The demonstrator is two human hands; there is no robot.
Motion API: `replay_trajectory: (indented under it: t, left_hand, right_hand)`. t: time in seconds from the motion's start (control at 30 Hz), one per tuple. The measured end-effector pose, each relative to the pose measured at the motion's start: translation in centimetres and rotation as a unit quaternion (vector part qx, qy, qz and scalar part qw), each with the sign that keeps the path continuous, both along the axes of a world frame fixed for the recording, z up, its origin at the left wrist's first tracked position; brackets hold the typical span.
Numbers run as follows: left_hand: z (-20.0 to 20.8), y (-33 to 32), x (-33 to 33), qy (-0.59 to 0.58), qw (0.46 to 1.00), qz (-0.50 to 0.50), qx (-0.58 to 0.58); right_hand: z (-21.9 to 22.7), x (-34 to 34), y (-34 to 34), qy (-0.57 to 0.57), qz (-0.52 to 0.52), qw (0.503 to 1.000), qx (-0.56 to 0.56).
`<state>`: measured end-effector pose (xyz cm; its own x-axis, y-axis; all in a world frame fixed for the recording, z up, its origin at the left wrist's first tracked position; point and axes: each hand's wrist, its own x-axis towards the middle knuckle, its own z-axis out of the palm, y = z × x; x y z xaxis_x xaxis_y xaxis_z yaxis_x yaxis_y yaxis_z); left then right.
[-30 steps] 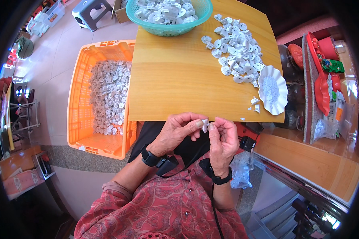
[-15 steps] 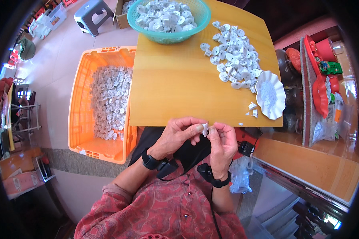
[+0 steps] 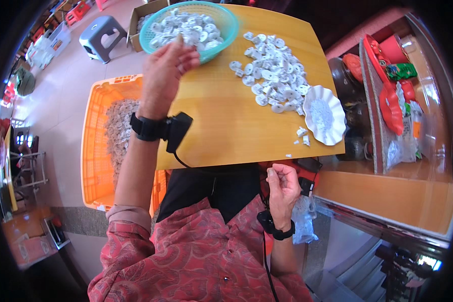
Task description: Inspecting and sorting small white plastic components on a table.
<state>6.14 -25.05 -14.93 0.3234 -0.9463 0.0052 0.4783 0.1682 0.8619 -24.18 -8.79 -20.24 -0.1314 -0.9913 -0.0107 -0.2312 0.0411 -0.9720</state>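
Note:
My left hand (image 3: pixel 167 65) is raised over the near edge of a green plastic basket (image 3: pixel 221 42) heaped with white plastic fittings (image 3: pixel 189 26). Its fingers are apart and slightly blurred, and no piece shows between them. Below the table's front edge, my right hand (image 3: pixel 284 189) is closed, thumb against bent fingers. Whatever it pinches, if anything, is too small to make out. A pile of similar round white fittings (image 3: pixel 279 70) lies on the yellow table (image 3: pixel 216 116). Beside it is a scalloped white dish (image 3: pixel 339 118) holding small whitish bits (image 3: pixel 321 116).
An orange crate (image 3: pixel 91 166) with many round pieces (image 3: pixel 117 126) stands on the floor at the left. Loose white parts (image 3: pixel 303 133) lie near the dish. Beyond the crate is a grey stool (image 3: pixel 101 36). A shelf (image 3: pixel 370 110) with red items borders the right.
My left hand has left the small white piece both hands were at and moved forward and left to the basket. My right hand stays near the table edge. The view has shifted.

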Motion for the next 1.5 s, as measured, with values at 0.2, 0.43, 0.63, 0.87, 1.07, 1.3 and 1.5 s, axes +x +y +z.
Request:
replay_trajectory:
  t: [0.2, 0.43, 0.63, 0.87, 1.07, 1.3, 1.5]
  left_hand:
    - [-1.0, 0.2, -4.7, -0.085, 0.996, 0.024, -0.005]
    - [-4.6, -0.5, -10.5, -0.504, 0.852, -0.120, -0.077]
    - [-6.7, -1.7, -12.4, -0.600, 0.759, -0.180, -0.178]
    - [-6.4, -0.8, -12.2, -0.630, 0.740, -0.180, -0.156]
    - [-6.0, 1.2, -11.1, -0.625, 0.744, -0.201, -0.124]
    - [-4.5, 6.4, -10.0, -0.135, 0.913, -0.377, 0.076]
    - [-7.0, 11.3, -11.2, 0.190, 0.906, -0.370, 0.081]
  right_hand:
    - [-1.8, -3.5, -0.3, 0.062, -0.064, 0.996, -0.013]
    - [-1.0, -4.1, -2.0, 0.203, -0.068, 0.976, -0.052]
    - [-1.7, -3.9, -2.6, 0.343, -0.040, 0.925, -0.159]
    - [-2.6, -4.9, -3.1, 0.427, -0.013, 0.884, -0.188]
    - [-2.4, -4.3, -3.2, 0.403, -0.020, 0.893, -0.202]
    - [-0.2, -1.2, -2.1, 0.123, 0.004, 0.987, -0.103]
    - [2.3, 1.0, -1.6, 0.013, 0.044, 0.996, -0.080]
